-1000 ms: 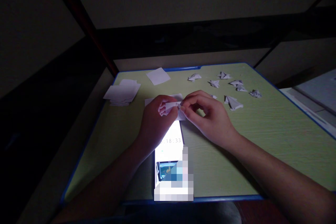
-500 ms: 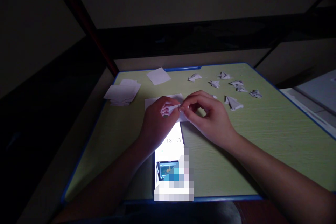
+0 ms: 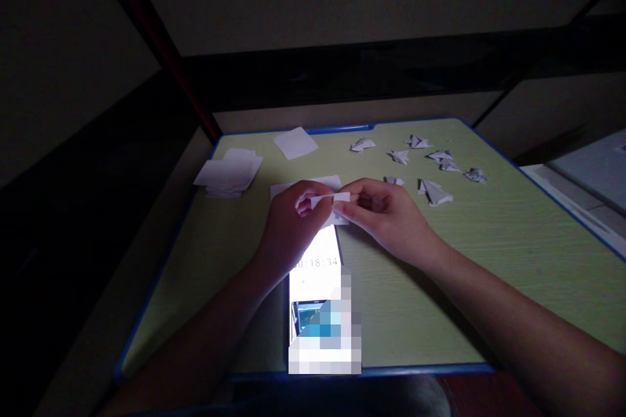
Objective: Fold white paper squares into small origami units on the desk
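Between my two hands is a small folded piece of white paper [image 3: 342, 197], held up above the top end of a lit phone. My left hand [image 3: 296, 225] pinches its left part with thumb and fingers. On its right part my right hand [image 3: 388, 218] has its thumb in front and the fingers behind. A flat white sheet [image 3: 283, 189] lies on the table under and behind my hands, partly covered by them. The phone [image 3: 315, 280] shows a running timer, and its lower part is blurred out.
Several folded paper figures [image 3: 435, 193] are scattered over the right back of the green table [image 3: 493, 273]. At the left back lies a stack of white paper [image 3: 227, 172], with a single square sheet [image 3: 295, 143] to its right. White boxes or boards [image 3: 591, 172] stand beyond the right edge.
My right hand has lowered slightly and its fingers have flattened, so more of the folded paper shows. A paper figure behind it has come into fuller view. The timer has advanced.
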`<state>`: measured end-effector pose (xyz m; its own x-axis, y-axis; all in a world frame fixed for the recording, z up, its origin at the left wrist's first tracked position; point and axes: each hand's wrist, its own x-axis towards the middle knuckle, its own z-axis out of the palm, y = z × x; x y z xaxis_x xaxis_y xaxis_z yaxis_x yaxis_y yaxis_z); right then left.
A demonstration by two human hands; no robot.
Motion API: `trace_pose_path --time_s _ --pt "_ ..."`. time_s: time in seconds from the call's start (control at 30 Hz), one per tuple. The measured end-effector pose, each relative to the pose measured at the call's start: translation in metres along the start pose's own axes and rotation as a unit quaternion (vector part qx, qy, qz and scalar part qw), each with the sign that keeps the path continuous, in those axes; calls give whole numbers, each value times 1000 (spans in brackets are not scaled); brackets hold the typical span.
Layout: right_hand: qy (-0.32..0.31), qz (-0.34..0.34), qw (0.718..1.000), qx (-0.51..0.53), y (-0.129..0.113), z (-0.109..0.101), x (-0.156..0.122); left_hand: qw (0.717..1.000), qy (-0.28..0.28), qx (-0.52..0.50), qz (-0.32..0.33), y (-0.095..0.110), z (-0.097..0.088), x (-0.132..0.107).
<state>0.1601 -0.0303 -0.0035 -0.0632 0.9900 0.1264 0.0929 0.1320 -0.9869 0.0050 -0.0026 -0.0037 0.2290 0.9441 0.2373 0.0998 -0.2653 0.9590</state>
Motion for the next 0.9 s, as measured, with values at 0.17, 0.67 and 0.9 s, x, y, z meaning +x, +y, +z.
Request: trace_pose_path --time_s 0.17,0.67,0.9 --pt "-4 24 1000 12 -4 0 -1 999 -32 25 0 5 -4 0" --pt "-25 80 995 54 -9 -10 3 1000 21 -5 -9 3 -4 0" --pt "-23 66 996 47 -11 -7 2 1000 21 4 -5 2 -2 -2"
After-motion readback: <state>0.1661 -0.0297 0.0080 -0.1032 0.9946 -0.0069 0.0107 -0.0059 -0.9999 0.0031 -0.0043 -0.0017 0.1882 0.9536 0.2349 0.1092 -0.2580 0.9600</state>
